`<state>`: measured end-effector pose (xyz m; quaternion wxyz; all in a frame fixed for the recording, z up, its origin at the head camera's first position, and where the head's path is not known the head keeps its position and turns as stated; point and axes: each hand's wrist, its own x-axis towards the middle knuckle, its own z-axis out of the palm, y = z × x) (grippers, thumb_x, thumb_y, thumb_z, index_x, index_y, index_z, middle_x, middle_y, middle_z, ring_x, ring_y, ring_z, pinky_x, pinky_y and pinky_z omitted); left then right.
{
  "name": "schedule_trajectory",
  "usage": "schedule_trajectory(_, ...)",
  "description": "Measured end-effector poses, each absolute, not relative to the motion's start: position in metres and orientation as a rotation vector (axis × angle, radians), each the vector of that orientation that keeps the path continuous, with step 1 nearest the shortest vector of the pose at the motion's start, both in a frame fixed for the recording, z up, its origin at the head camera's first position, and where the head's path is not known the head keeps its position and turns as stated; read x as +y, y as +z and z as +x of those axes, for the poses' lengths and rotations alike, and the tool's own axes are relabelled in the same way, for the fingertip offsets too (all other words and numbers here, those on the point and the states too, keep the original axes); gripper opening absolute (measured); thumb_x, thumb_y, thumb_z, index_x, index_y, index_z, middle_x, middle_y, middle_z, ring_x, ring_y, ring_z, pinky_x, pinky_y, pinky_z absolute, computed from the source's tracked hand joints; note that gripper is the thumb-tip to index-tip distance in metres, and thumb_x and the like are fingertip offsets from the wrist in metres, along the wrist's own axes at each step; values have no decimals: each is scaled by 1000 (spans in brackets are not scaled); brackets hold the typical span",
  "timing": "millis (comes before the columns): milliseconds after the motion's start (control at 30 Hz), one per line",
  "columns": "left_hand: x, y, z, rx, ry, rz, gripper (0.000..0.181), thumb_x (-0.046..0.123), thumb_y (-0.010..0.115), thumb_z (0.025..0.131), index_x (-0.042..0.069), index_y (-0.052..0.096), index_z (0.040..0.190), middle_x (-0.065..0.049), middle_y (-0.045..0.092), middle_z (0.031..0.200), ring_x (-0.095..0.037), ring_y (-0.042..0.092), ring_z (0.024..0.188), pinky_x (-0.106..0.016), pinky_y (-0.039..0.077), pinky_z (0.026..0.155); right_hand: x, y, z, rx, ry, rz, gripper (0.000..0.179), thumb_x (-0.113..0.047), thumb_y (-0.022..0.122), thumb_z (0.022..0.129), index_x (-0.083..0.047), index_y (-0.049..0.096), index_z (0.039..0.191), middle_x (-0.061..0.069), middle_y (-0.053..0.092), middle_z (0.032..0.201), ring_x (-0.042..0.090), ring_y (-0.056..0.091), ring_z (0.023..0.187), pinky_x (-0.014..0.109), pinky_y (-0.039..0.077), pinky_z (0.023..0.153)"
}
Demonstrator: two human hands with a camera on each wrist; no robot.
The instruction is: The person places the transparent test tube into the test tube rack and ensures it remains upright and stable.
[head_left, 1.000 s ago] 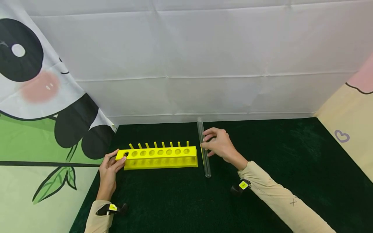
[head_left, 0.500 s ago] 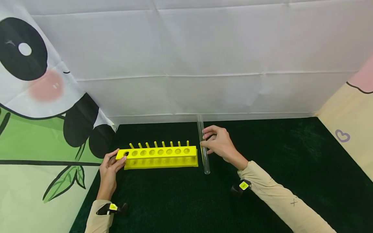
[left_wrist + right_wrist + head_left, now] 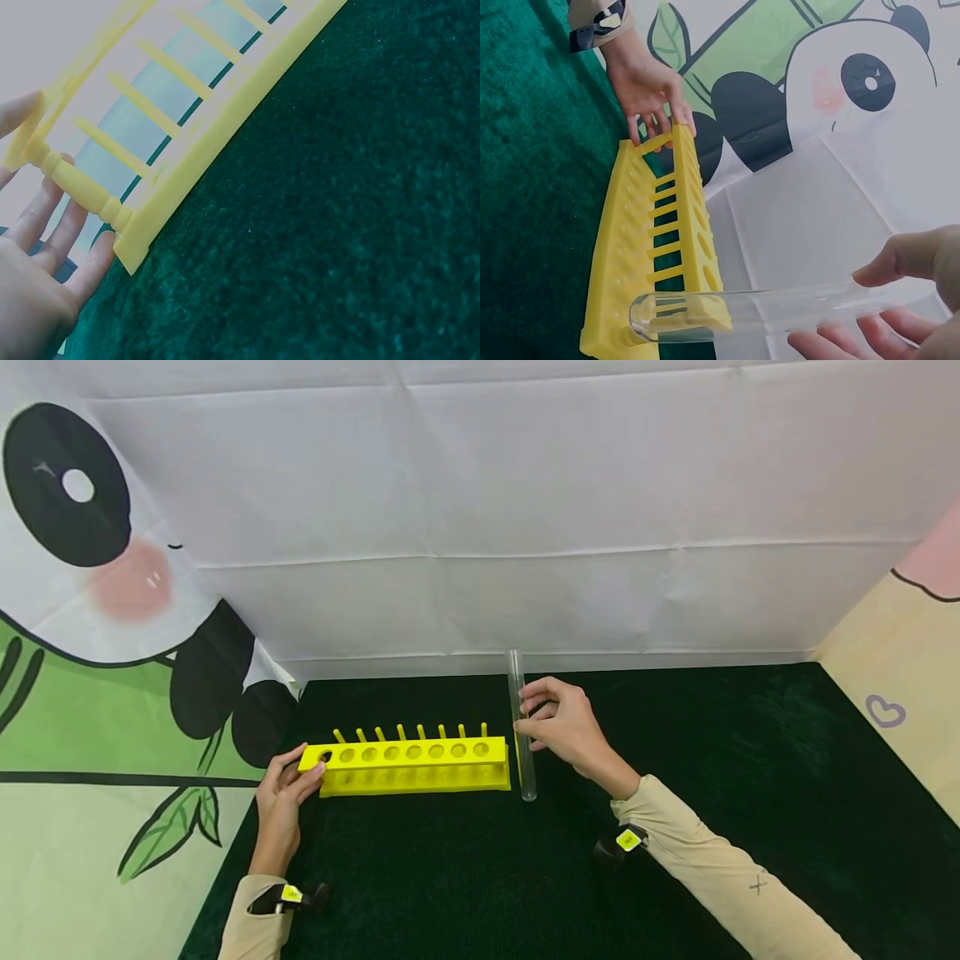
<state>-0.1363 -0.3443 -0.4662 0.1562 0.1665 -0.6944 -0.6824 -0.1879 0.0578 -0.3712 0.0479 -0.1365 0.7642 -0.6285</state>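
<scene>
A yellow test tube rack [image 3: 408,765] stands on the dark green cloth, with a row of round holes in its top and a row of pegs along its back. My left hand [image 3: 277,818] holds its left end, thumb on the top plate and fingers by the end post [image 3: 79,187]. Just beyond the right end, my right hand [image 3: 567,727] pinches a clear glass test tube [image 3: 528,781] between thumb and fingers. The tube is nearly upright, rounded end down. In the right wrist view that rounded end [image 3: 649,319] overlaps the rack's near end; whether they touch, I cannot tell.
Green cloth [image 3: 420,877] covers the table. Behind it hangs a white cloth wall [image 3: 480,510]. A panda-printed sheet [image 3: 195,677] hangs at the left, and a cream and pink one [image 3: 907,643] at the right.
The test tube has risen slightly and turned a little more upright in my right hand. My left hand and the rack have stayed in place.
</scene>
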Motion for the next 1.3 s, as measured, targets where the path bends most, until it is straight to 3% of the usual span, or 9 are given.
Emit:
schedule_trajectory(567,-344,-466,-136,-1989,-1946,466,50,18,68,88,6,49,133,-3,58,120,-11,60,99,-17,49,84,54,-365,-188,2385,-1923,-423,35,1,71,79,-4,58,111,13,56,100,25,58,82,42,58,66)
schedule_trajectory(800,-345,-466,-135,-2007,-1943,454,50,19,67,89,7,48,133,-1,58,120,-10,59,100,-17,49,85,54,-361,-188,2372,-1932,-474,36,1,72,78,-3,58,111,15,56,102,27,57,84,48,56,69)
schedule_trajectory(1300,-343,-466,-135,-2014,-1939,456,48,19,68,89,10,50,132,-2,57,122,-11,59,101,-15,49,84,55,-357,-189,2365,-1952,-553,38,1,71,80,0,57,115,17,57,107,27,59,89,34,56,70)
